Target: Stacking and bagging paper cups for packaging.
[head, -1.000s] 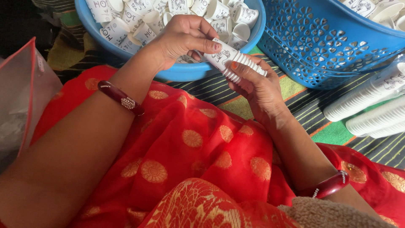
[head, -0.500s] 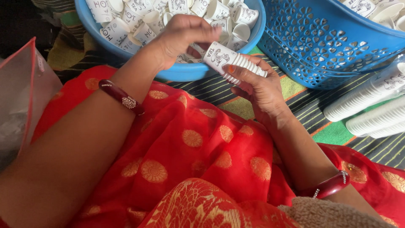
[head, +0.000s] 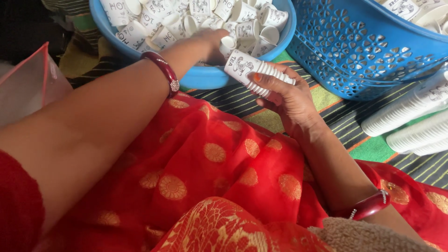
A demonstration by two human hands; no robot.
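right hand (head: 289, 100) grips the nested stack of white printed paper cups (head: 254, 70) mid-frame, left hand (head: 212, 44), grip hidden, dips into the round blue plastic tub (head: 196, 77) upper left — best keep that stack level.

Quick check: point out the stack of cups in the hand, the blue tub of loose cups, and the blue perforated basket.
stack of paper cups (head: 255, 71), head view, on the ribbed rims.
blue tub (head: 212, 77), head view, on its near outer wall.
blue perforated basket (head: 354, 51), head view, on its patterned side wall.
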